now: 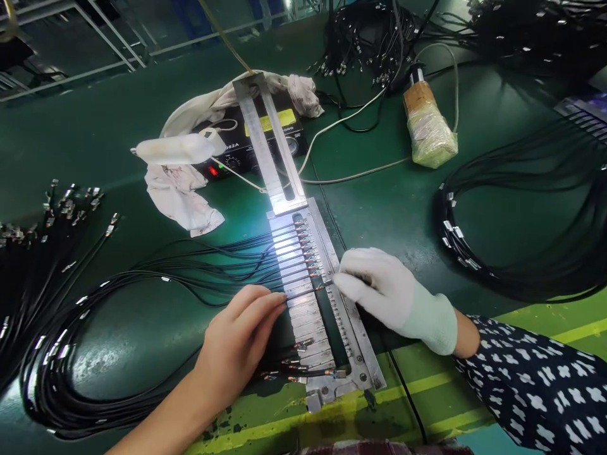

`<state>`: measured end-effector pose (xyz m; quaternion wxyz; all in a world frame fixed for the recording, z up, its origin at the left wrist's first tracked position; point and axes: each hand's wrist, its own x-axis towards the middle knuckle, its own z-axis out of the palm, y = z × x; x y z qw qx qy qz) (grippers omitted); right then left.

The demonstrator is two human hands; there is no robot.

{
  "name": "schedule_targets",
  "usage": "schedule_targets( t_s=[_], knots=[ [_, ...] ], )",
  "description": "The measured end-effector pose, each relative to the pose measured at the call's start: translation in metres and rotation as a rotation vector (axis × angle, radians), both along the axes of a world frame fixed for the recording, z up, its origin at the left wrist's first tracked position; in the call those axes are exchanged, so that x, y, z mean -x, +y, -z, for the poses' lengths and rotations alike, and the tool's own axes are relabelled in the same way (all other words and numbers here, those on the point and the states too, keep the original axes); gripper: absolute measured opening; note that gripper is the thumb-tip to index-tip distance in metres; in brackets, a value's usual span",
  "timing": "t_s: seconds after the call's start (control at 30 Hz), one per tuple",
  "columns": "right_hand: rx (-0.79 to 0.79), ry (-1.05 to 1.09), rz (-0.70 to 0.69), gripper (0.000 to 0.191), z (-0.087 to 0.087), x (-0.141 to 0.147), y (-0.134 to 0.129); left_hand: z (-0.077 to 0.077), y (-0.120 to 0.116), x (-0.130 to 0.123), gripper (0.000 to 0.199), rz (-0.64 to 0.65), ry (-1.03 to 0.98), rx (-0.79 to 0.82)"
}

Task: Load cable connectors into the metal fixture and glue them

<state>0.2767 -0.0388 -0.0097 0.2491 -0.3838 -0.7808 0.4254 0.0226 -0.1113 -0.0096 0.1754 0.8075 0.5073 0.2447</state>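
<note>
Head view: the metal fixture [308,322] is lying beneath our grip, its slot [333,330] nearer our gloved right hand [386,287] than our bare left hand [241,328], as we are pinching one black cable [302,293] in both, its long axis running crosswise.

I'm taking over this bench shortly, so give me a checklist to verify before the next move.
1. Bare left hand gripping the thin black cable: ok, pinched between fingers and thumb.
2. White-gloved right hand by that cable's tip: ok, though firm grip cannot be told.
3. Cable over the long silver metal slotted fixture: ok.
4. Cable fully seated in its slot: cannot tell.
5. Fixture's near end uncluttered: not ok, black cable ends with metal tips lie there, perhaps in the way.
</note>
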Motion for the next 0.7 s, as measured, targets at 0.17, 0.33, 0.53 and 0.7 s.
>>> schedule_targets(
  t_s=[0.17, 0.33, 0.53, 0.7],
  knots=[
    [0.078, 0.009, 0.117, 0.038, 0.007, -0.009, 0.012, 0.015, 0.011, 0.016, 0.031, 0.15, 0.183, -0.068],
    [0.039, -0.039, 0.125, 0.038, 0.011, -0.008, 0.014, 0.017, 0.019, 0.024, 0.032, 0.213, 0.255, -0.112],
    [0.045, -0.037, 0.12, 0.039, 0.013, -0.008, 0.014, 0.017, 0.029, 0.033, 0.038, 0.284, 0.293, -0.168],
    [0.058, -0.032, 0.117, 0.039, 0.012, -0.008, 0.014, 0.02, 0.029, 0.04, 0.044, 0.308, 0.304, -0.142]
  ],
)
